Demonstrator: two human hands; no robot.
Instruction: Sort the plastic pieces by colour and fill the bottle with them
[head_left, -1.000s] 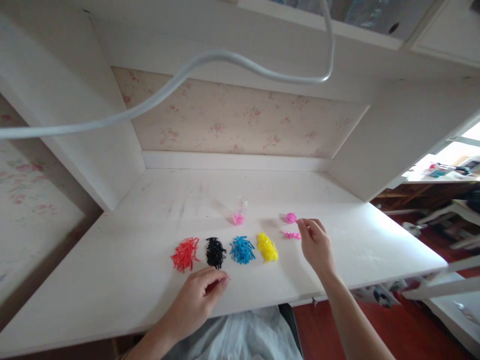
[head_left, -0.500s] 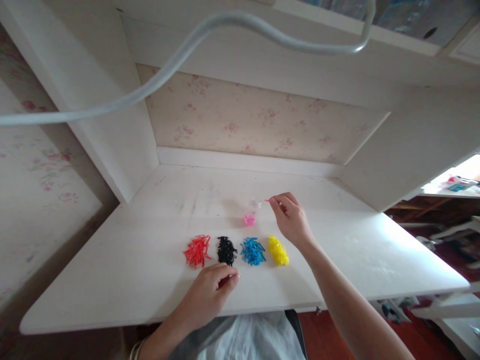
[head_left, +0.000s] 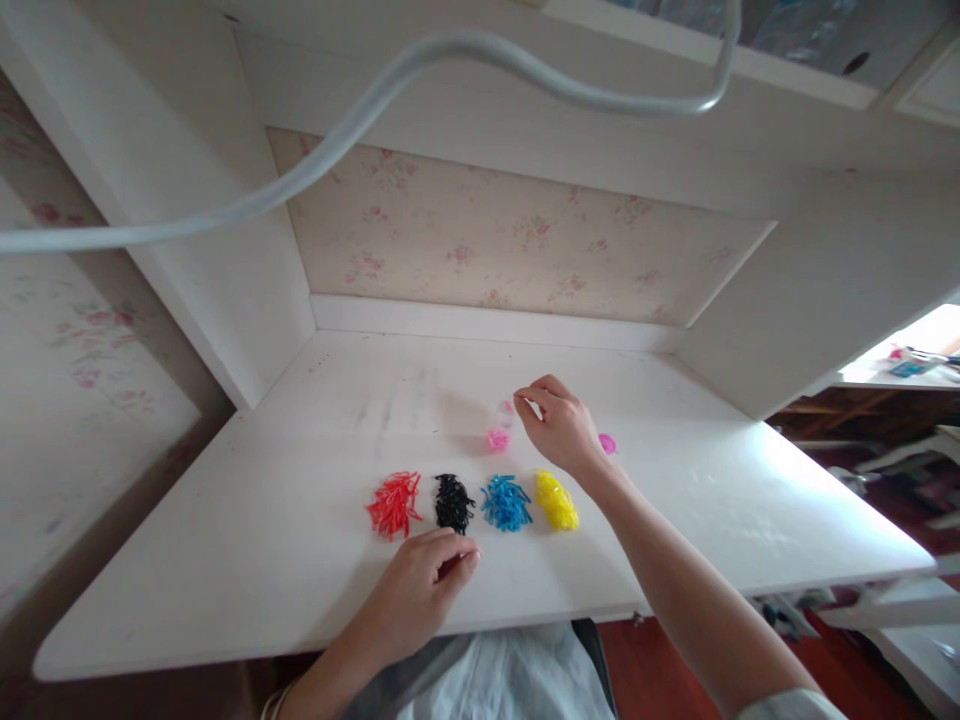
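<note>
My right hand [head_left: 559,428] hovers over the desk with thumb and forefinger pinched right at the mouth of a small clear vial [head_left: 501,424] whose bottom holds pink pieces. Whether a pink piece sits in the pinch is too small to see. A pink cap [head_left: 607,443] lies just right of that hand. My left hand [head_left: 420,590] rests curled on the desk [head_left: 225,520] near the front edge, just below the black pile [head_left: 453,502]. Piles of red [head_left: 394,503], blue [head_left: 506,502] and yellow [head_left: 556,500] short sticks lie in a row.
A grey cable [head_left: 360,115] loops overhead across the view. White shelf walls close in the desk on the left and right, with floral wallpaper behind. Furniture and a red floor [head_left: 862,640] show past the desk's right edge.
My right hand left the pink sticks by the cap with one pinched, carried it left, and now its fingertips sit at the vial's mouth. The left hand stayed put.
</note>
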